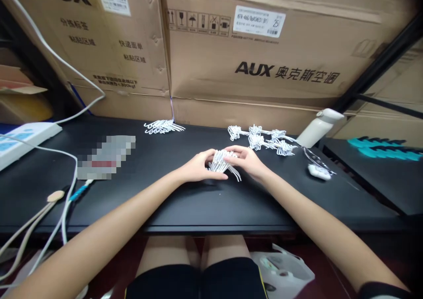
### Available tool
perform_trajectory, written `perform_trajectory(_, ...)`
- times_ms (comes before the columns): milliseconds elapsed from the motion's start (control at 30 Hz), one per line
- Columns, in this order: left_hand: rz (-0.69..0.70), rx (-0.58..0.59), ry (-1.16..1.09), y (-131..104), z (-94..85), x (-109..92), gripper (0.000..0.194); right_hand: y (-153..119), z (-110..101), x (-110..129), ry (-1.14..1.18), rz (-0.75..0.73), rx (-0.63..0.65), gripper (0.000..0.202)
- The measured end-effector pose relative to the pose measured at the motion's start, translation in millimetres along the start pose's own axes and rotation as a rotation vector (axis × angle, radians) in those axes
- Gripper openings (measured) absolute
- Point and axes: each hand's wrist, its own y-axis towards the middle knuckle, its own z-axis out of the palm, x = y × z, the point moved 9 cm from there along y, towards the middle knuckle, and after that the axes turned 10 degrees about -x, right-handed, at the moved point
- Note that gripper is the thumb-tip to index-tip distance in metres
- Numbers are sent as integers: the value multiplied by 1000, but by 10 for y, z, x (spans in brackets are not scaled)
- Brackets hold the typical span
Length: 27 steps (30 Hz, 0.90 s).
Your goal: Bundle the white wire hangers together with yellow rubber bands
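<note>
Between my two hands, above the black table (185, 206), is a bundle of thin white wires with hooked ends (219, 161). My left hand (200, 166) curls round its left side, with the thumb stretched along below. On the right, the fingers of my right hand (246, 160) press on the top and right side of the same bundle. A few wire ends hang out under my right hand. Behind, to the left, lies a loose row of similar white wires (163, 126). Several bunched sets of white wires (256, 141) lie behind my right hand.
Large cardboard boxes (205, 76) stand along the back. A white bottle (317, 128) and a small white case with a strap (319, 172) are at right. On the left are a power strip (31, 138), cables (68, 202) and a pixelated object (109, 155). A plastic bag (297, 270) sits below.
</note>
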Motion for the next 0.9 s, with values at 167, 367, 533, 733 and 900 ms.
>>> perform_trajectory(167,-69,52,-171,11,34,28,58,11,-49,-32,77,12,-84,41)
perform_trajectory(367,-199,0,-210,-4,13,115,59,1,-112,9,143,2,-168,38)
perform_trajectory(533,-355,47,-306,-56,86,188,49,-20,-120,109,60,-96,-216,40)
perform_trajectory(733,-441,-51,-467,-52,16,254,47,-248,-171,572,-193,-568,-294,37)
perform_trajectory(900,-453,-106,-471,-26,-50,329,43,-371,20,730,-546,-821,-145,10)
